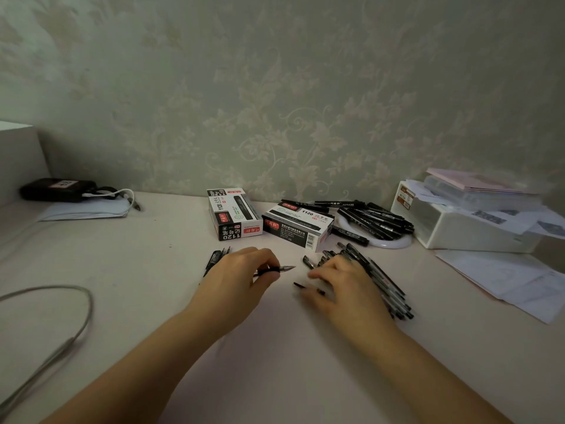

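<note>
Under the right hand (345,283), half-hidden pens (385,283).

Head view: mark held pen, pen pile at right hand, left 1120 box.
held pen (284,267), head view, tip end
pen pile (382,276), head view, middle barrels
left 1120 box (234,214), head view, top face

— Bench (146,255), centre?
— Left hand (241,270): fingers pinching one uncapped pen (282,268), tip pointing right. Right hand (342,283): fingers spread, resting on a heap of black pens (385,283).
— Behind them?
— Two boxes (234,214) marked 1120, side by side. Loose markers (376,220) piled just to their right. Small pen cluster (217,258) behind the left hand.
</note>
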`<state>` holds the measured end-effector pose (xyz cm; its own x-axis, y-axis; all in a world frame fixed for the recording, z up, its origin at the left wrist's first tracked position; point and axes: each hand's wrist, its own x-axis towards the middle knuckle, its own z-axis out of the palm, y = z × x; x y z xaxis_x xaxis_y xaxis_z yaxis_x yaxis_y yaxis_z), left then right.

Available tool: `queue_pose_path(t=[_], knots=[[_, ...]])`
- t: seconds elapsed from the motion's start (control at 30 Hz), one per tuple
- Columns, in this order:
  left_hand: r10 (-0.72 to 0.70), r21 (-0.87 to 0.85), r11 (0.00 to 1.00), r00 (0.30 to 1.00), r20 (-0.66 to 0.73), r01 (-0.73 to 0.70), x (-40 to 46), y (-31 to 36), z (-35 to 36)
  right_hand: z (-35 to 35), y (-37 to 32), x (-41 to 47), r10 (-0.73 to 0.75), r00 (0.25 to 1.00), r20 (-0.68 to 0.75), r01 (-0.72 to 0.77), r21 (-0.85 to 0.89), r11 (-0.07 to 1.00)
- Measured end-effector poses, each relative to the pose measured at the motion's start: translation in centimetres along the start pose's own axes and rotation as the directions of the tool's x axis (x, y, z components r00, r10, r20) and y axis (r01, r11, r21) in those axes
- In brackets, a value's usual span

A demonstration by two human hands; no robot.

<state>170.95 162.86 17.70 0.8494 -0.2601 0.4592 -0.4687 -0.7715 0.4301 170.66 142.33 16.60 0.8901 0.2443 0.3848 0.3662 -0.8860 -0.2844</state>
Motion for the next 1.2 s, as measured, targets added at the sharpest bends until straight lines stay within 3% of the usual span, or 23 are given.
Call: queue_pose_path(t=[0.1,0.3,0.57,0.93,1.2], knots=[[0.002,0.012,1.0,0.999,0.037,-0.002,0.0,-0.3,0.0,0.4,-0.3,-0.1,-0.054,0.998,0.026,0.054,0.02,0.998],[-0.005,0.001,1.0,0.998,0.062,0.005,0.0,-0.2,-0.1,-0.4,-0.1,0.0,-0.045,0.994,-0.096,0.075,0.334,0.94],[0.043,-0.046,0.998,0.994,0.098,-0.039,-0.1,0.8,-0.4,-0.3,-0.5,0.1,-0.112,0.989,-0.101,0.141,0.362,0.922],[0.057,-0.081,0.996,0.988,0.141,-0.046,-0.3,1.7,-0.4,-0.6,-0.9,-0.5,0.035,0.996,0.084,-0.085,0.717,0.692],[0.038,-0.091,0.995,0.994,0.103,-0.028,-0.2,2.2,-0.5,-0.8,-1.0,-0.5,0.025,0.998,0.049,-0.052,0.709,0.703]])
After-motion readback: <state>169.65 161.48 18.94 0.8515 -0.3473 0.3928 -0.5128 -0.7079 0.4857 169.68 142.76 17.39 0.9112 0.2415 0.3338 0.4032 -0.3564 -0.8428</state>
